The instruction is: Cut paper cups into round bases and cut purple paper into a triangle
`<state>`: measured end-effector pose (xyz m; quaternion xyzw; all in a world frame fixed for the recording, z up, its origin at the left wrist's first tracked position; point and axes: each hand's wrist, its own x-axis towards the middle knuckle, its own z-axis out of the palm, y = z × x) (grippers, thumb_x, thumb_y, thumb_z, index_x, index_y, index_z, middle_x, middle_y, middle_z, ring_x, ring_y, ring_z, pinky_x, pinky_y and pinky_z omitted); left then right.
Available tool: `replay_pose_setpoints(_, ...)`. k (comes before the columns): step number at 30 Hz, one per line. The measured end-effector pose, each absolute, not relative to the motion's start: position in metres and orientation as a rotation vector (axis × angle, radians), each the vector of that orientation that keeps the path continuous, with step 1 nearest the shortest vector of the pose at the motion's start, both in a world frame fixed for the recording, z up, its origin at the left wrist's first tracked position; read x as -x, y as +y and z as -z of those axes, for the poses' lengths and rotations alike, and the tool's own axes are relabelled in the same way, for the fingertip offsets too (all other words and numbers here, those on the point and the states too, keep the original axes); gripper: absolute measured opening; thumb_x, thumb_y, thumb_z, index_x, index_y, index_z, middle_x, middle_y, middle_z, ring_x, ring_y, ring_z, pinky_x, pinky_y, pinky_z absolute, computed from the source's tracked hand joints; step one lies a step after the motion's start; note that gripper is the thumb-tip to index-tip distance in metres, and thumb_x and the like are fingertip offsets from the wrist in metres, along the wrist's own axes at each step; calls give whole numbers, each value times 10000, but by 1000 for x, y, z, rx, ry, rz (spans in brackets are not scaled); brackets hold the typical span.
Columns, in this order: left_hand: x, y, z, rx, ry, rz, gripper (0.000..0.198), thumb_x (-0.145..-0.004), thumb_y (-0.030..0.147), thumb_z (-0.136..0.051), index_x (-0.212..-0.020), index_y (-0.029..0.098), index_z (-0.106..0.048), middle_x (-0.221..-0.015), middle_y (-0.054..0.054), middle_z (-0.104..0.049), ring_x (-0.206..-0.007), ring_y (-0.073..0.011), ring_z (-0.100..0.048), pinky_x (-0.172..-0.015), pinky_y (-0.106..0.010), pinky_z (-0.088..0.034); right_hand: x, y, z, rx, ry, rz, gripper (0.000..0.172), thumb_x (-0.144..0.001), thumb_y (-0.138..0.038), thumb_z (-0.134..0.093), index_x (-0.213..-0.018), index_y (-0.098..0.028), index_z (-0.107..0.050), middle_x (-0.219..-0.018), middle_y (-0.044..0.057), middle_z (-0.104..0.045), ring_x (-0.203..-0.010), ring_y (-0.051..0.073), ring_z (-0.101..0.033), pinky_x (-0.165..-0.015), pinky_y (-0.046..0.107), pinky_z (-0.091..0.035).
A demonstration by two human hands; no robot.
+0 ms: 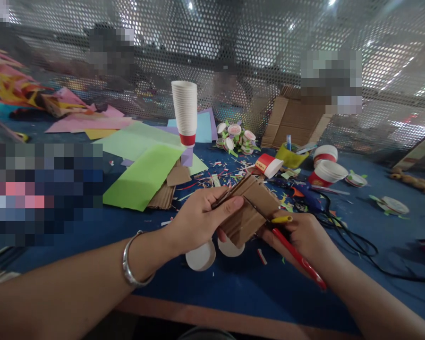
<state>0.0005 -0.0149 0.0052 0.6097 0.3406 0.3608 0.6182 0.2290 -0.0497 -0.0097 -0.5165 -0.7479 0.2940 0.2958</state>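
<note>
My left hand, with a silver bangle on its wrist, grips brown corrugated cardboard, the thumb pressed on top. A dark line or slit crosses the cardboard. My right hand is closed around a slim red tool with a yellow part near the cardboard's right edge. The tool's tip is hard to make out, so its exact kind is unclear. Right-hand fingers also reach under the cardboard's edge. Beneath the cardboard, two white paper discs lie on the blue table, partly hidden.
A tall stack of paper cups stands beyond green paper sheets. Paper scraps litter the middle. Cut red-and-white cups, a blue glue gun and its black cord lie right. A cardboard sheet leans behind.
</note>
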Motion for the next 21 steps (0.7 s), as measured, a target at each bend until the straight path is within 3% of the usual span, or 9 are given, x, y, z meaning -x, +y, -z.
replay_pose_setpoints(5, -1, -19, -5, -1418, 773, -793, 260, -952, 413, -633, -950, 159, -691, -717, 26, -631, -507, -71, -565, -379, -133, -503, -232, -53, 16, 1337, -2017, -779, 251, -837, -313, -696, -633, -237, -573, -569, 0, -646, -584, 203, -685, -659, 288, -597)
replay_pose_setpoints(14, -3, -22, -7, -1347, 747, -779, 246, -939, 400, -656, -897, 158, -671, -659, 39, -621, -450, -62, -551, -371, -130, -484, -229, -59, 2, 1427, -2084, -758, 231, -855, -310, -645, -659, -198, -596, -631, 27, -690, -590, 190, -676, -538, 251, -499)
replay_pose_setpoints(21, -4, -22, -7, -1306, 743, -748, 292, -917, 436, -682, -884, 146, -663, -622, 35, -605, -424, -71, -537, -360, -148, -474, -227, -55, 1, 1412, -2094, -724, 234, -832, -342, -680, -646, -204, -644, -582, 17, -671, -632, 224, -707, -560, 267, -530)
